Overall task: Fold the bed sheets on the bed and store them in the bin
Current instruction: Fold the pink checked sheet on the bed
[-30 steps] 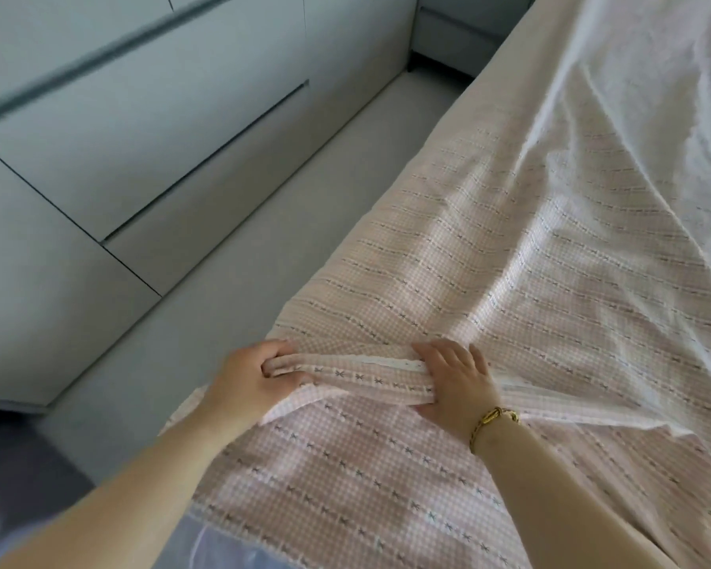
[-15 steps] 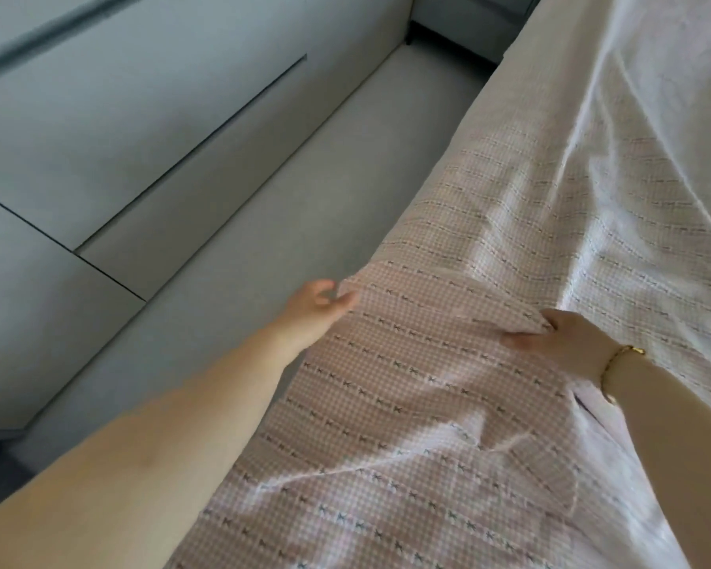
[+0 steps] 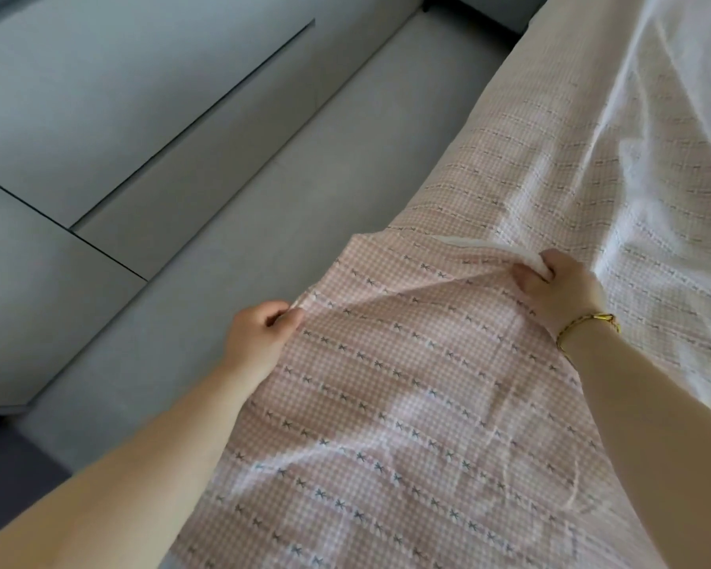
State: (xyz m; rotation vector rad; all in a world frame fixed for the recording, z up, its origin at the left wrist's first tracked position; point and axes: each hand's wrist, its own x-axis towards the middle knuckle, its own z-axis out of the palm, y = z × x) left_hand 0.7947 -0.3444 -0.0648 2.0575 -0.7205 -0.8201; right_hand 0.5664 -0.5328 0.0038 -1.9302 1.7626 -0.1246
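- Spread well apart now, compared with a second back when both hands sat close together on one folded strip; right one also gone further in since half a second ago.
- Head view: left hand (image 3: 259, 334) out at the floor-side edge of the pink checked bed sheet (image 3: 386, 384), thumb and curled fingers pinching the cloth right at its border.
- Right hand (image 3: 559, 285) further in over the bed (image 3: 559, 43), fingers curled tight round a bunched bit of the same sheet, with a white hem poking out above the knuckles. Gold bracelet (image 3: 587, 322) on that wrist.
- Pulled fairly taut between the two grips, with one long crease running diagonally from hand to hand.
- Spread over the bed, with the near layer towards the camera showing the little bow rows. Paler and rumpled towards the top right, and pretty washed out by the light there.
- Sheet's left border running along the bed's side, just above the grey floor (image 3: 263, 199).
- Open room mostly on the left: a strip of floor between the bed's side and the grey cabinet fronts (image 3: 99, 96), narrowing towards the far end.
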